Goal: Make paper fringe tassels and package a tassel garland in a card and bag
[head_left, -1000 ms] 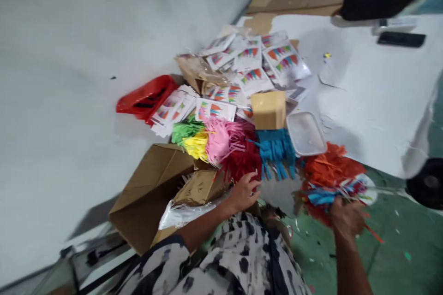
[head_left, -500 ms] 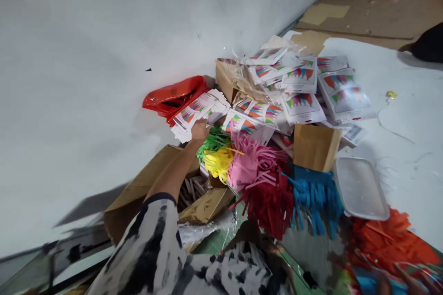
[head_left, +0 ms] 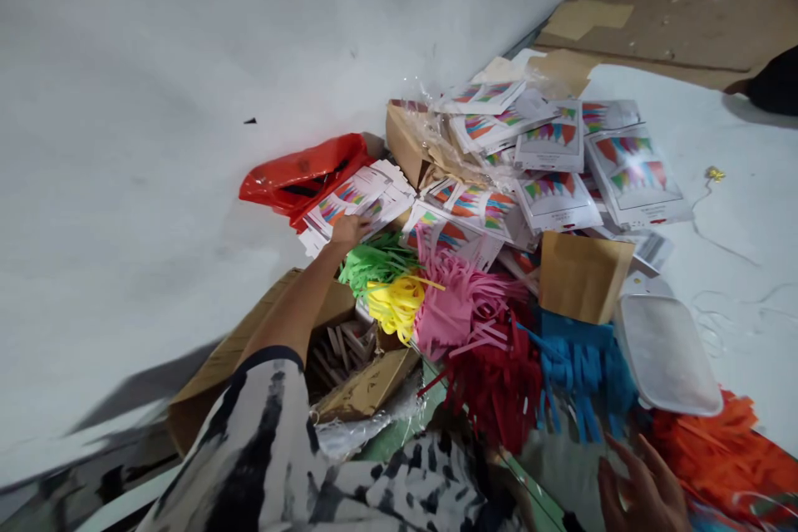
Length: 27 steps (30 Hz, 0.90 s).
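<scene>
My left hand (head_left: 349, 229) reaches out to a stack of printed cards (head_left: 357, 198) with coloured flag pictures, its fingers curled onto the stack's near edge. Just right of it lie bundles of cut paper fringe: green (head_left: 372, 259), yellow (head_left: 396, 305), pink (head_left: 458, 303), red (head_left: 499, 382), blue (head_left: 577, 366) and orange (head_left: 716, 449). My right hand (head_left: 642, 490) shows at the bottom edge with fingers spread, holding nothing, over a clear plastic sheet near the orange fringe.
An open cardboard box (head_left: 249, 349) of wooden sticks sits below my left arm. A red plastic bag (head_left: 293, 174) lies behind the cards. Packaged flag cards (head_left: 554, 158) are heaped farther back, beside a brown paper bag (head_left: 583, 274) and a clear plastic lid (head_left: 667, 353).
My left hand went from the red fringe out to the card stack. My right hand let go of the mixed fringe bundle and now lies open at the bottom edge. The view shifted left.
</scene>
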Motion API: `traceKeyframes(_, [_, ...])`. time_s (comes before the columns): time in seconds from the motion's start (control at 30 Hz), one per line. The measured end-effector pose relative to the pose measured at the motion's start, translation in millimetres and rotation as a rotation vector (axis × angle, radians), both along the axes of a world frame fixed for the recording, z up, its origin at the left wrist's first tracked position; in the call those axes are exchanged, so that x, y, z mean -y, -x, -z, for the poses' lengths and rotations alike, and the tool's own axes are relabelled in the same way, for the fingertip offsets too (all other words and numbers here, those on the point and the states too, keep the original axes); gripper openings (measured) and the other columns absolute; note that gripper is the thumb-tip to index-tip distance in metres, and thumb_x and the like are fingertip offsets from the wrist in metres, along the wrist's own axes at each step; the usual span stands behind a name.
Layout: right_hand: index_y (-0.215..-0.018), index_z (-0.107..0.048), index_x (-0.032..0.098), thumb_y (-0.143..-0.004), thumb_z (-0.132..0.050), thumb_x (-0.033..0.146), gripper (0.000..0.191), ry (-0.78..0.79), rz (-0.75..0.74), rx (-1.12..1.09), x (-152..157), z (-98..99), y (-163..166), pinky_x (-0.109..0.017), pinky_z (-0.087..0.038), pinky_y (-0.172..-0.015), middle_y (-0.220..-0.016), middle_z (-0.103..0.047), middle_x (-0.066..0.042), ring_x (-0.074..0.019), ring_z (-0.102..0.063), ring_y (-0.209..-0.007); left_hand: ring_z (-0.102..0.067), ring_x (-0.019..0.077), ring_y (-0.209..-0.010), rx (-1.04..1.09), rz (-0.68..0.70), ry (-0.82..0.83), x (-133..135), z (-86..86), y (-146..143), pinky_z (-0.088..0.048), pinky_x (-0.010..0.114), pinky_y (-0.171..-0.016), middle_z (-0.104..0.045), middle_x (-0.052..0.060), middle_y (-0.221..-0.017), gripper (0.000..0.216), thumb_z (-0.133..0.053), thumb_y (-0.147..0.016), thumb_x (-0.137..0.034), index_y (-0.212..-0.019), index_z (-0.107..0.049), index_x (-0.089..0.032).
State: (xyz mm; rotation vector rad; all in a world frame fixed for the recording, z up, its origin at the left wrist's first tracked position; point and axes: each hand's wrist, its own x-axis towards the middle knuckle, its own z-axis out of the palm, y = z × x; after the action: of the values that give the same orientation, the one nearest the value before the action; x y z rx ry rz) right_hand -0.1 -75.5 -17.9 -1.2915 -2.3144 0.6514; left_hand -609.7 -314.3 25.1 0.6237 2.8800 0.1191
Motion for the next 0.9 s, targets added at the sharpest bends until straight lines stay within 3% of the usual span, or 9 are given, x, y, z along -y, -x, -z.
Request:
traceKeyframes(0.13, [-0.121,-0.071,0.062,-0.079,-0.06,0.055,0.043,0.004,-0.106,0.027,12,7.5,-1,-0.073,-0.062,-0.079,-0.139,-0.065,-0.009,-0.0494,-0.066,-0.122,-0.071,0.0245,-0.093,-0.12,-0.043,-0.034,6,-19.0,0,-0.052,0.037,-0.088,-0.078,0.012,-0.097,0.029,-0.058,-0.102,-0.035,-0.108,-0.078,-0.015])
traceKeyframes(0.27, [-0.115,-0.076,0.033,-0.09,-0.054,0.055,0.039,-0.016,-0.174,0.115,18,8.7,-4,-0.062,-0.065,-0.084,-0.142,-0.064,-0.013,-0.0443,-0.068,-0.123,-0.071,0.0347,-0.099,-0.271,-0.132,-0.071,13,-47.9,7,-0.048,0.041,-0.084,-0.078,0.02,-0.103,0.035,-0.052,-0.101,-0.034,-0.11,-0.08,-0.014])
traceKeyframes(0.4, [-0.115,-0.075,0.02,-0.098,-0.046,0.056,0.048,-0.034,-0.228,0.113,23,0.0,4,-0.051,-0.064,-0.086,-0.145,-0.063,-0.018,-0.0398,-0.07,-0.121,-0.07,0.0283,-0.092,-0.399,-0.171,-0.189,16,-98.4,4,-0.047,0.034,-0.08,-0.078,0.014,-0.096,0.031,-0.061,-0.097,-0.038,-0.102,-0.08,-0.015])
traceKeyframes(0.5, [-0.118,-0.075,0.023,-0.099,-0.053,0.055,0.043,0.102,-0.247,-0.01,28,-15.9,23,-0.045,-0.064,-0.083,-0.138,-0.069,-0.015,-0.0328,-0.075,-0.108,-0.062,0.0175,-0.07,-0.434,-0.147,-0.5,19,-143.2,-25,-0.043,0.027,-0.067,-0.071,0.003,-0.074,0.024,-0.073,-0.089,-0.038,-0.083,-0.076,-0.015])
traceKeyframes(0.6, [-0.12,-0.074,0.025,-0.097,-0.061,0.055,0.04,0.383,-0.263,-0.193,38,-46.8,55,-0.044,-0.064,-0.086,-0.13,-0.073,-0.013,-0.0281,-0.077,-0.098,-0.055,0.0126,-0.059,-0.354,-0.089,-0.77,16,-172.6,-92,-0.039,0.025,-0.056,-0.066,-0.002,-0.066,0.025,-0.076,-0.088,-0.039,-0.076,-0.074,-0.017])
traceKeyframes(0.67, [-0.136,-0.068,0.027,-0.097,-0.064,0.054,0.047,0.622,-0.311,-0.342,48,-74.5,81,-0.044,-0.062,-0.095,-0.136,-0.071,-0.014,-0.0287,-0.074,-0.113,-0.06,0.0132,-0.062,-0.384,-0.019,-0.793,6,-173.4,-157,-0.043,0.024,-0.057,-0.07,-0.003,-0.068,0.023,-0.075,-0.089,-0.039,-0.078,-0.076,-0.019])
traceKeyframes(0.73, [-0.156,-0.048,0.033,-0.098,-0.065,0.054,0.064,0.874,-0.435,-0.55,60,-101.1,105,-0.045,-0.057,-0.106,-0.158,-0.055,-0.011,-0.0288,-0.06,-0.139,-0.068,0.0133,-0.067,-0.415,0.19,-0.788,-12,-158.6,-231,-0.051,0.024,-0.065,-0.078,-0.002,-0.079,0.015,-0.07,-0.095,-0.032,-0.091,-0.079,-0.021])
traceKeyframes(0.8, [-0.159,-0.043,0.035,-0.093,-0.069,0.06,0.074,0.979,-0.467,-0.745,69,-119.0,121,-0.046,-0.056,-0.108,-0.165,-0.047,-0.01,-0.0299,-0.057,-0.142,-0.074,0.0135,-0.074,-0.383,0.555,-0.821,-33,-134.8,-305,-0.058,0.023,-0.073,-0.083,0.001,-0.094,0.015,-0.067,-0.097,-0.024,-0.105,-0.079,-0.023])
traceKeyframes(0.9, [-0.132,-0.069,0.021,-0.09,-0.07,0.065,0.061,0.885,-0.146,-0.753,71,-118.8,118,-0.04,-0.059,-0.097,-0.129,-0.074,-0.012,-0.029,-0.072,-0.112,-0.076,0.0216,-0.11,-0.132,0.861,-0.824,-61,-100.9,-389,-0.063,0.032,-0.097,-0.08,0.01,-0.118,0.027,-0.064,-0.097,-0.019,-0.122,-0.074,-0.019])
